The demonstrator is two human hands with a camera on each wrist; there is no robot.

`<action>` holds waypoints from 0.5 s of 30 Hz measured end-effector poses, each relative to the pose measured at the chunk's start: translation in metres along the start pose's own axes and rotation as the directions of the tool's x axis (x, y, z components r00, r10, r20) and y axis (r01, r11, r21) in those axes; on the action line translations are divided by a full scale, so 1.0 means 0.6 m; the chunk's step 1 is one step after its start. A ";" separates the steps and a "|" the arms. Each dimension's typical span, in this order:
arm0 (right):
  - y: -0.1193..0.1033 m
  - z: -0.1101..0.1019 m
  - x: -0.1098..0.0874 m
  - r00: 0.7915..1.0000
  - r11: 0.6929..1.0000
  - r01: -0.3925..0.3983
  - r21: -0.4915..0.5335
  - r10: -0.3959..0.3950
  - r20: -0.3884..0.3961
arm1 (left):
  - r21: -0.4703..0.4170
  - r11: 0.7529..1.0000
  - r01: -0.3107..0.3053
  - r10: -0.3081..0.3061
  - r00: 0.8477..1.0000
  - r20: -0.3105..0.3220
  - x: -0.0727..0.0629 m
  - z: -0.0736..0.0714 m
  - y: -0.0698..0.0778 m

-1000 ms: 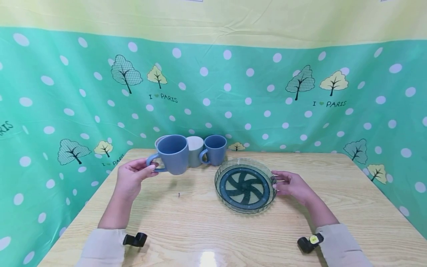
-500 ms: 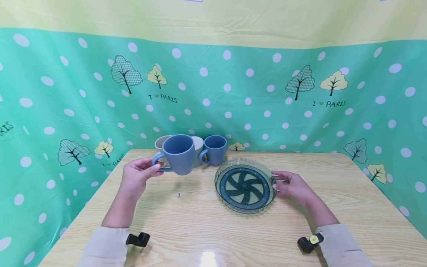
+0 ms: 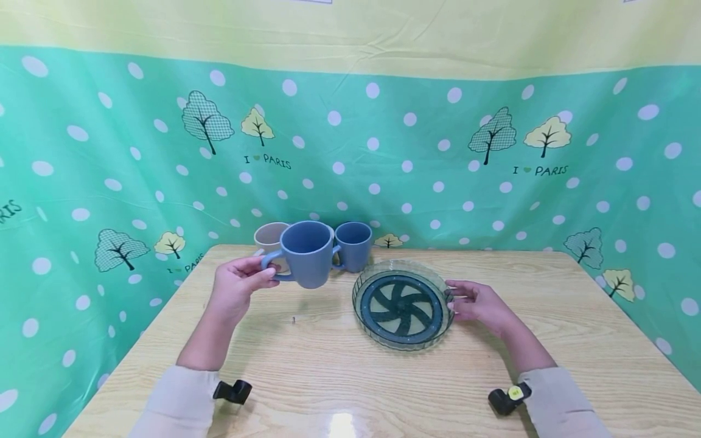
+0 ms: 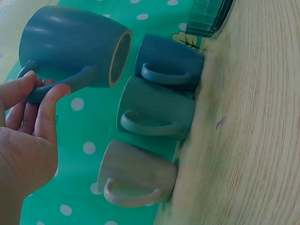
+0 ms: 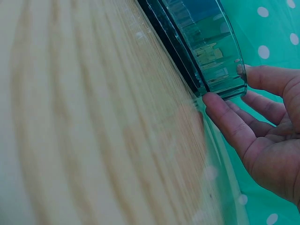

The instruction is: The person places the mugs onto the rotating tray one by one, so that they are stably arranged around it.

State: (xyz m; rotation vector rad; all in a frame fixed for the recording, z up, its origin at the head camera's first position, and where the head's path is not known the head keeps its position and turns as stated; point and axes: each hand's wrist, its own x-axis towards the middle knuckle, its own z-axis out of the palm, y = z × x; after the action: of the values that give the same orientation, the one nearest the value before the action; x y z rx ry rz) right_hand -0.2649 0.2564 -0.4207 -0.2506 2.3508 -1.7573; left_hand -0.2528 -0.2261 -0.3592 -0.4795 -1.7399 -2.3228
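Observation:
My left hand (image 3: 239, 281) grips the handle of a blue mug (image 3: 308, 255), held upright above the table. In the left wrist view, thumb and fingers pinch that handle, and the mug's pale-ringed base shows. Behind the raised mug stand three more: a pinkish-white mug (image 4: 137, 171), a grey-green mug (image 4: 157, 108) mostly hidden in the head view, and another blue mug (image 3: 356, 248). My right hand (image 3: 479, 306) holds the right edge of a clear, fluted round tray (image 3: 405, 342) with a dark pinwheel pattern. In the right wrist view, its thumb is at the base and fingers at the rim.
A wooden table (image 3: 339, 383) carries everything, with a small dark mark (image 3: 293, 320) left of the tray. Just behind the mugs hangs a green dotted curtain (image 3: 383, 140). Each wrist wears a black camera mount (image 3: 232, 392).
My left hand has carried the blue mug to the right, uncovering the pinkish-white mug and hiding more of the grey-green one. The right hand and tray have stayed still.

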 end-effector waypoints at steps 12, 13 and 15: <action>-0.003 0.002 -0.001 1.000 1.000 -0.011 0.005 0.011 -0.001 | 0.038 0.999 0.007 -0.010 0.998 0.063 0.010 0.026 -0.002; -0.003 0.002 -0.001 1.000 1.000 -0.011 0.006 0.011 -0.002 | 0.040 0.999 0.008 -0.011 0.998 0.068 0.010 0.029 -0.002; -0.004 0.002 -0.001 1.000 1.000 -0.008 0.004 0.008 0.000 | 0.043 0.999 0.012 -0.015 0.997 0.073 0.012 0.034 -0.002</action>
State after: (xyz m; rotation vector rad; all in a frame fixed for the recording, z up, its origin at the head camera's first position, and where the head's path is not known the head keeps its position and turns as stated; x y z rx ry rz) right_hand -0.2637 0.2547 -0.4189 -0.2399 2.3441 -1.7581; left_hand -0.2572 -0.2061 -0.3525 -0.5536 -1.8272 -2.2999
